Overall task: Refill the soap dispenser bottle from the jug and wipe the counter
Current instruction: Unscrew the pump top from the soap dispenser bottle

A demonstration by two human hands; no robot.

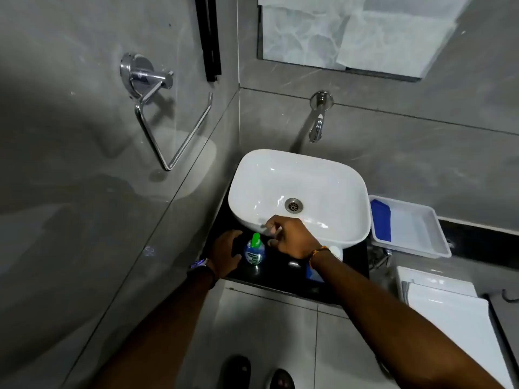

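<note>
Grey stone-look wall [98, 164] tiles, glossy and streaked with reflections, close in behind and left of the basin [323, 175]. The basin is the biggest fitting: a white glazed bowl, rounded-rectangular, with a steel drain at its middle. It sits on a black polished table [283, 279], a narrow slab whose front edge runs just below the basin; little bare surface shows apart from the front strip.

Right of the basin a white plastic tray [432, 242] lies tilted, a blue pad [381, 220] at its near-basin end. Below the tray, a white cistern lid [449, 299] is cut off by the picture edge.

Left of the basin, on the wall, hangs a chrome ring holder [165, 119]. Above the basin, a chrome tap [317, 127] juts from the wall.

At the basin's front left stands the bottle [255, 252]: small, round, clear blue with a green pump top, its label too blurred to read. The left hand [227, 254] is open, curved beside the bottle, apart from it. The right hand [292, 237] hovers over the basin's front rim, fingers loosely curled; whether it grips anything I cannot tell. Behind its wrist something white and blue [316, 273], perhaps the jug, is mostly hidden.
</note>
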